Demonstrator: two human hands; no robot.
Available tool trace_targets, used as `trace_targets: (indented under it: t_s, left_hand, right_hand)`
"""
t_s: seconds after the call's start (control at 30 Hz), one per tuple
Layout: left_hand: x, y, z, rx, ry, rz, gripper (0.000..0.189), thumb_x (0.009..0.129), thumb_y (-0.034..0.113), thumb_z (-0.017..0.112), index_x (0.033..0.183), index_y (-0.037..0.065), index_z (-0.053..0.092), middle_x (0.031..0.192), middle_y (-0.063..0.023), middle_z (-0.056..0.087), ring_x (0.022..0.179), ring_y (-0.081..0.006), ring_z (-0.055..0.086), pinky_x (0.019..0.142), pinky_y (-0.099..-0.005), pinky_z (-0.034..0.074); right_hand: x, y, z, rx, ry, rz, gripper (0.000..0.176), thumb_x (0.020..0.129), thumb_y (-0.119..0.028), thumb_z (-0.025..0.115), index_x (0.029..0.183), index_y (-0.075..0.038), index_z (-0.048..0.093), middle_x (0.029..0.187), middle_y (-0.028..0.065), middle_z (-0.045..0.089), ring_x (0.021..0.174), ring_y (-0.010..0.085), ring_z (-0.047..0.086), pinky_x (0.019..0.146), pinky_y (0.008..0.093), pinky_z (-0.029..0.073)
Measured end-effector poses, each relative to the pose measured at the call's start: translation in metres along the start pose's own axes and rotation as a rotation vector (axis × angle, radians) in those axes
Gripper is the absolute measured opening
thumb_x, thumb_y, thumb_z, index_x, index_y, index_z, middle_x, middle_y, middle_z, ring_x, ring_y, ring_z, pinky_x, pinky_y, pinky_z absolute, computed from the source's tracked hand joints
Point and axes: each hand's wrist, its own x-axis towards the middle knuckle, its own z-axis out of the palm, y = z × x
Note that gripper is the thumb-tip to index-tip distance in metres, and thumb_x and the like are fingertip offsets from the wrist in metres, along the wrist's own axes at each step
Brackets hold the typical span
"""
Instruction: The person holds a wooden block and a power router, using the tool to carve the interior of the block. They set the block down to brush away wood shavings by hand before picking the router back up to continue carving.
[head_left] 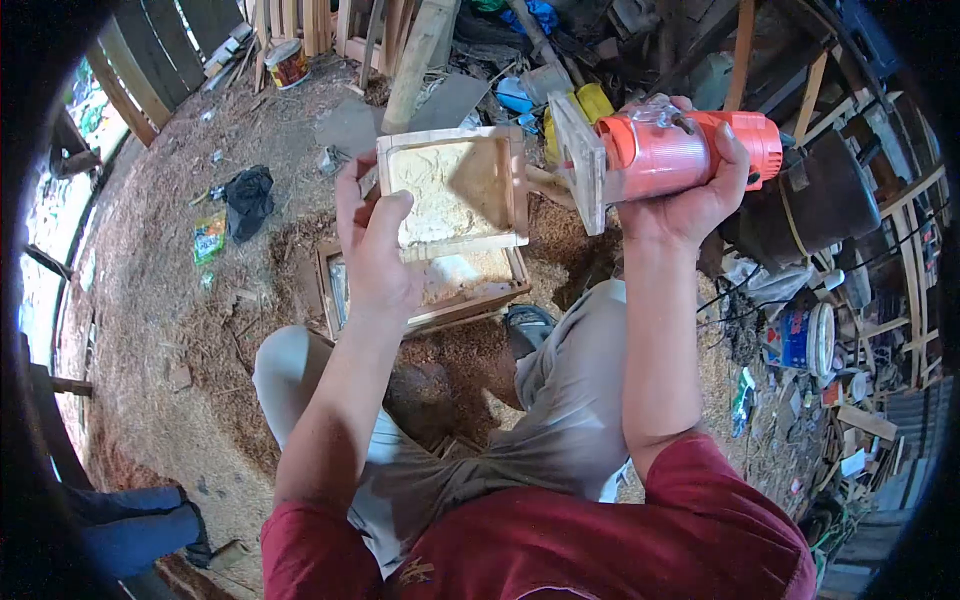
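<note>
My left hand (375,240) grips a shallow square wooden tray (450,190) by its left side, thumb over the rim. The tray's pale inside looks rough, and a shadow falls across its right part. My right hand (685,205) is wrapped round an orange-red trim router (665,150), held sideways in the air. Its square base plate (580,165) faces left, close to the tray but apart from it. Below the tray, a larger wooden box (465,305) rests on the ground between my legs, partly hidden by the tray and my left hand.
Sawdust and shavings cover the ground (190,330). A black plastic bag (248,203) lies to the left, and a paint bucket (288,65) stands at the back. Clutter fills the right side, with a blue-and-white bucket (805,338). Another person's blue-trousered leg (140,530) shows at lower left.
</note>
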Motion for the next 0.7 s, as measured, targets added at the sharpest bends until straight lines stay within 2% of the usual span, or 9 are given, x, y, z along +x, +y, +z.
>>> trace_targets:
  t_s: [0.03, 0.13, 0.17, 0.27, 0.37, 0.47, 0.6, 0.7]
  left_hand:
    - [0.0, -0.002, 0.0, -0.044, 0.018, -0.044, 0.053, 0.087, 0.005, 0.053, 0.138, 0.005, 0.041, 0.122, -0.0152, 0.06, 0.11, -0.0236, 0.061, 0.098, -0.0399, 0.05]
    - [0.002, -0.01, -0.003, -0.329, 0.149, -0.375, 0.048, 0.091, 0.015, 0.055, 0.137, 0.005, 0.043, 0.128, -0.0149, 0.059, 0.117, -0.0279, 0.059, 0.104, -0.0468, 0.046]
    - [0.0, -0.009, -0.004, -0.307, 0.108, -0.466, 0.051, 0.094, 0.023, 0.055, 0.139, 0.002, 0.042, 0.136, -0.016, 0.053, 0.128, -0.0323, 0.051, 0.105, -0.0525, 0.045]
    - [0.002, -0.022, -0.007, -0.338, 0.139, -0.557, 0.052, 0.094, 0.026, 0.054, 0.138, 0.0, 0.042, 0.137, -0.0174, 0.052, 0.13, -0.0348, 0.049, 0.108, -0.0545, 0.043]
    - [0.002, -0.024, -0.015, -0.406, 0.012, -0.593, 0.051, 0.095, 0.025, 0.052, 0.137, -0.002, 0.042, 0.137, -0.0191, 0.052, 0.13, -0.0375, 0.049, 0.11, -0.0545, 0.041]
    - [0.0, -0.021, -0.015, -0.508, -0.035, -0.651, 0.048, 0.095, 0.021, 0.05, 0.135, -0.004, 0.043, 0.138, -0.0202, 0.052, 0.126, -0.0384, 0.053, 0.109, -0.053, 0.043]
    - [0.0, -0.021, -0.02, -0.225, 0.02, -0.561, 0.046, 0.095, 0.021, 0.053, 0.133, -0.003, 0.046, 0.126, -0.0166, 0.061, 0.116, -0.0303, 0.062, 0.101, -0.0465, 0.051]
    - [0.002, -0.028, -0.028, 0.027, 0.103, -0.421, 0.045, 0.095, 0.025, 0.056, 0.132, 0.0, 0.049, 0.118, -0.0128, 0.065, 0.11, -0.0243, 0.065, 0.095, -0.0418, 0.054]
  right_hand:
    - [0.0, -0.001, 0.0, 0.004, 0.013, -0.007, 0.049, 0.077, -0.036, 0.067, 0.106, 0.002, 0.059, 0.102, 0.0158, 0.062, 0.096, 0.0345, 0.062, 0.088, 0.0511, 0.053]
    - [0.0, -0.002, 0.0, 0.008, 0.044, -0.007, 0.048, 0.077, -0.034, 0.068, 0.106, 0.002, 0.058, 0.102, 0.0152, 0.063, 0.096, 0.0327, 0.062, 0.088, 0.0506, 0.053]
    - [0.0, -0.003, 0.0, 0.005, 0.048, 0.006, 0.048, 0.077, -0.034, 0.069, 0.106, 0.002, 0.058, 0.102, 0.0149, 0.063, 0.096, 0.0319, 0.062, 0.088, 0.0506, 0.053]
    - [0.001, -0.003, -0.001, -0.018, 0.07, -0.003, 0.048, 0.077, -0.034, 0.069, 0.107, 0.001, 0.057, 0.102, 0.0141, 0.063, 0.095, 0.0299, 0.062, 0.087, 0.0498, 0.054]
    - [0.001, 0.0, 0.001, -0.031, 0.086, -0.003, 0.048, 0.076, -0.035, 0.07, 0.106, 0.001, 0.057, 0.101, 0.0138, 0.063, 0.094, 0.0289, 0.063, 0.086, 0.0485, 0.054]
    - [0.002, 0.001, -0.002, -0.047, 0.069, -0.006, 0.048, 0.075, -0.035, 0.07, 0.105, 0.0, 0.057, 0.1, 0.0136, 0.063, 0.094, 0.0286, 0.063, 0.085, 0.0477, 0.055]
    - [-0.002, -0.004, 0.001, 0.009, -0.013, 0.073, 0.048, 0.075, -0.035, 0.07, 0.104, 0.0, 0.057, 0.1, 0.0132, 0.062, 0.093, 0.0281, 0.062, 0.085, 0.0479, 0.055]
    - [-0.004, -0.006, 0.004, -0.034, 0.02, 0.021, 0.049, 0.075, -0.034, 0.07, 0.106, 0.001, 0.056, 0.1, 0.013, 0.061, 0.093, 0.028, 0.061, 0.086, 0.0476, 0.054]
